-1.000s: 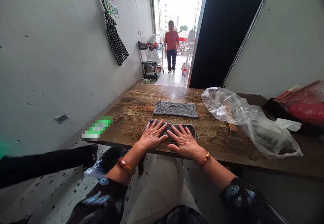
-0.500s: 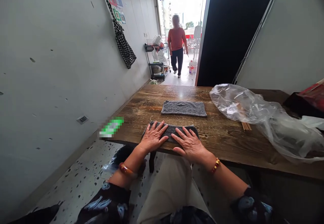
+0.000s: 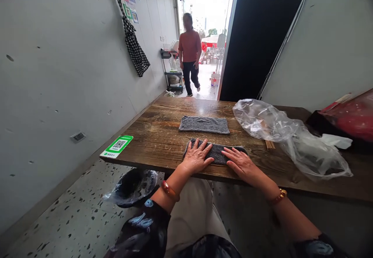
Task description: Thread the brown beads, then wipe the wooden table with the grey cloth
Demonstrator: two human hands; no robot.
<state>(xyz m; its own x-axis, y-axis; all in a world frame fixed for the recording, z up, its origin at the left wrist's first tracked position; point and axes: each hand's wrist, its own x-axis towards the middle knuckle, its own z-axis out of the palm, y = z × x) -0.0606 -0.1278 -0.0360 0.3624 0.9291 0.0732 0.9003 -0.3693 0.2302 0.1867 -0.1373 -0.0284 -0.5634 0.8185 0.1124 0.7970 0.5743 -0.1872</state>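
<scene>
A dark grey folded cloth [image 3: 217,154] lies near the front edge of the wooden table [image 3: 151,143]. My left hand [image 3: 197,157] rests flat on its left part, fingers spread. On its right part lies my right hand [image 3: 240,162], fingers stretched out and palm down. Both hands press on the cloth without gripping it. Just beyond, a second folded grey cloth [image 3: 204,125] lies flat by itself, untouched.
A clear plastic bag [image 3: 262,120] spreads over the table's right side, by some wooden sticks [image 3: 269,144]. A green QR code card [image 3: 118,146] lies at the left corner. Below stands a lined bin [image 3: 136,186]. A person [image 3: 190,48] walks near the doorway.
Both hands and the cloth under them have shifted right along the table relative to the other cloth. The person has come closer and turned their head. My view has swung slightly.
</scene>
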